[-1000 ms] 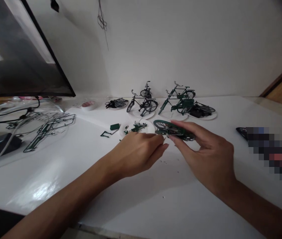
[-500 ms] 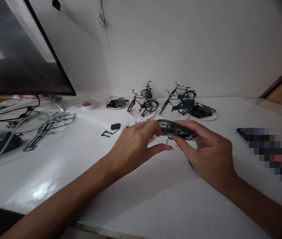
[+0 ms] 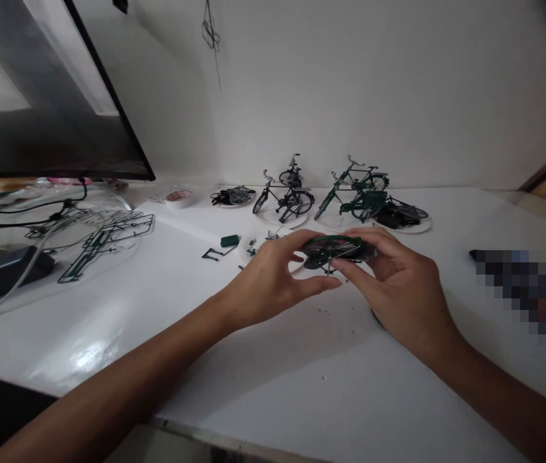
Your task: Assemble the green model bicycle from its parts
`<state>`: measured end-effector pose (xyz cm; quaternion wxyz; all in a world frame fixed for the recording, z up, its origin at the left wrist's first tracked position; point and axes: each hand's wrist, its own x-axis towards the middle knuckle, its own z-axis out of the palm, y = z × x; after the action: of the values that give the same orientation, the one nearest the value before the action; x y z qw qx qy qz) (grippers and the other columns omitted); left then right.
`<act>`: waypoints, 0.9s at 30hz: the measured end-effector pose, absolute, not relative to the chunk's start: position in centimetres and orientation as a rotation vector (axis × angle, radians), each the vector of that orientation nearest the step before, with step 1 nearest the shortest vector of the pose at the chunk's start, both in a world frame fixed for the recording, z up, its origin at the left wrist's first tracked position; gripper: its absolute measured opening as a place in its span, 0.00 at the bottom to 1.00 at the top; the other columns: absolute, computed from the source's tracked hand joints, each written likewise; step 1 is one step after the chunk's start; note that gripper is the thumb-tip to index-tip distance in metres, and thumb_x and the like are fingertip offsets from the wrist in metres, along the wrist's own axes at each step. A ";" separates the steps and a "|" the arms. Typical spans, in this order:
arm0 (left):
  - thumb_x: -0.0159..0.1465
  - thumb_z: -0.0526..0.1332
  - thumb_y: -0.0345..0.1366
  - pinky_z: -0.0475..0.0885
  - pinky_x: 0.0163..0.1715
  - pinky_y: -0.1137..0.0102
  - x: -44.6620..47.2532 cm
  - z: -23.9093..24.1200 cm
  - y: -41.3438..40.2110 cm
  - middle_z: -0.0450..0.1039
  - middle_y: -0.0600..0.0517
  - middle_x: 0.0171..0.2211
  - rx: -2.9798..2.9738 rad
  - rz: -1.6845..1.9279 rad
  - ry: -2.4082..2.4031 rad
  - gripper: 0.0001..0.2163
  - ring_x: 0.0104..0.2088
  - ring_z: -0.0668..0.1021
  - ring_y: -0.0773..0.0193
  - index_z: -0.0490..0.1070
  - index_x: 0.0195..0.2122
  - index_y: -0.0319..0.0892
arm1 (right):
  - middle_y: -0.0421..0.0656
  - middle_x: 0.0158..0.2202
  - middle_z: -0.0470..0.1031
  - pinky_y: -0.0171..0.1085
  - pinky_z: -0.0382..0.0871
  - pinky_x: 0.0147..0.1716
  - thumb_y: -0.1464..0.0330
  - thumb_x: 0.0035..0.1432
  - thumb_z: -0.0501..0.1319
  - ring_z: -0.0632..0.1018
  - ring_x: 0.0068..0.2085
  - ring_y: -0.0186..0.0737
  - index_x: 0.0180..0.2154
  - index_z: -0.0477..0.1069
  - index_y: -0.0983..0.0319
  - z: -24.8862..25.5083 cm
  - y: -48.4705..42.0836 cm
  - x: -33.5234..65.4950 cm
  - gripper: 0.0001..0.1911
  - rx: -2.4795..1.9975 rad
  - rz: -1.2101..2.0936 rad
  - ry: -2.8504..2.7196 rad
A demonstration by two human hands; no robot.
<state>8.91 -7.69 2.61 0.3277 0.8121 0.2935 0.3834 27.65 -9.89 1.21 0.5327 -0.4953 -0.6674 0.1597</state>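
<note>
My left hand [image 3: 273, 276] and my right hand [image 3: 395, 283] together hold a small green model bicycle wheel [image 3: 333, 251] above the white table, gripping it from either side with their fingertips. Dark frame or fork pieces seem attached to the wheel, partly hidden by my fingers. A thin metal pin [image 3: 328, 267] sticks down from it between my hands. Just behind my left hand lies a white paper plate [image 3: 253, 247] holding small green parts.
Several finished model bicycles [image 3: 287, 199] stand on plates along the wall. A green parts sprue [image 3: 109, 241], a small green piece [image 3: 229, 240], a tape roll [image 3: 179, 195] and cables lie further back. A monitor [image 3: 51, 96] stands at the left; a pixelated object [image 3: 518, 296] lies at the right.
My hands have closed in around the wheel, which now lies flatter and shows more of its face. My left hand has moved from above it to its left side. The view has shifted slightly.
</note>
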 end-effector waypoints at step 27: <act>0.61 0.69 0.42 0.77 0.52 0.64 8.4 2.2 -7.3 0.71 0.48 0.57 2.409 0.950 0.799 0.29 0.52 0.77 0.58 0.63 0.61 0.43 | 0.37 0.26 0.73 0.33 0.65 0.32 0.60 0.65 0.59 0.73 0.30 0.34 0.28 0.71 0.58 1.6 -10.8 27.7 0.14 -1.309 0.866 -1.585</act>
<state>8.36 -7.31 2.17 0.2141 0.8683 0.2881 0.3423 27.70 -10.78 1.56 0.4399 -0.5272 -0.6379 0.3487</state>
